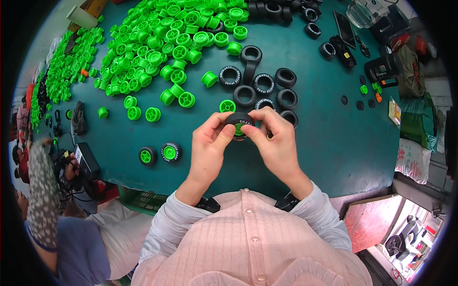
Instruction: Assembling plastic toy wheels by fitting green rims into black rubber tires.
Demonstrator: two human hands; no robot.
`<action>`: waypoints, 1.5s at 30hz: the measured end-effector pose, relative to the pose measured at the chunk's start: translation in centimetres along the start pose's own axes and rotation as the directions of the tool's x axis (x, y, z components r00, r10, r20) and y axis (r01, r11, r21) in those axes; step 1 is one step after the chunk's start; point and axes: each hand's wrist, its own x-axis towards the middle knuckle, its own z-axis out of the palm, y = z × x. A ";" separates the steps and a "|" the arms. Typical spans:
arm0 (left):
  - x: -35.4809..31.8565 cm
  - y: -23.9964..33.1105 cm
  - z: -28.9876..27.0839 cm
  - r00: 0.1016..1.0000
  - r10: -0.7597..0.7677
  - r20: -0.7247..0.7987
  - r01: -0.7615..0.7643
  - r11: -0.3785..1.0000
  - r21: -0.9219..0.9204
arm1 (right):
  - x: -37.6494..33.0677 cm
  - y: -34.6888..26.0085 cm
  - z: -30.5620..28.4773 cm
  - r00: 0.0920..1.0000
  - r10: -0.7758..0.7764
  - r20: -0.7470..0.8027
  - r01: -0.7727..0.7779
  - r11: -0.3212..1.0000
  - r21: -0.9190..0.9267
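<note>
My left hand (208, 136) and my right hand (275, 138) hold a small toy wheel between them, over the near part of the table. Its black tyre (237, 117) has white lettering, and a bright green rim (240, 128) sits inside. Both thumbs press on the green rim, while the other fingers wrap round the tyre from the far side. Just beyond my hands lie several loose black tyres (245, 96). Left of my left hand, two wheels with green rims inside black tyres, one plain-sided (148, 156) and one lettered (171, 152), lie on the table.
A large heap of green rims (157, 47) covers the far left of the green table (305, 162). More black tyres (272, 10) are piled at the back. A phone (344, 29) and a clear jug (365, 14) stand far right. At the left, another person's arm (43, 195) shows.
</note>
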 end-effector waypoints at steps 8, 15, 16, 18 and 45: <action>0.3 0.5 0.1 0.998 -0.065 0.015 0.064 0.996 0.059 | 0.7 0.5 -1.1 0.988 0.134 0.073 -0.143 0.978 0.154; 0.3 0.6 0.1 0.999 0.032 0.004 -0.033 0.980 0.196 | -0.2 0.1 -0.2 0.993 0.109 0.046 -0.110 0.994 0.011; 0.3 0.5 0.0 0.997 0.078 0.023 -0.081 0.961 0.266 | -0.2 0.0 -0.1 0.998 0.046 0.034 -0.045 0.999 -0.024; 0.1 0.9 0.0 0.999 0.026 0.022 -0.029 0.985 0.168 | 0.0 -0.3 0.0 0.996 -0.085 0.017 0.086 0.992 -0.095; 0.9 1.4 -0.2 0.990 -0.142 -0.001 0.142 0.990 -0.019 | 0.2 0.7 -0.8 0.993 0.062 0.102 -0.077 0.985 0.154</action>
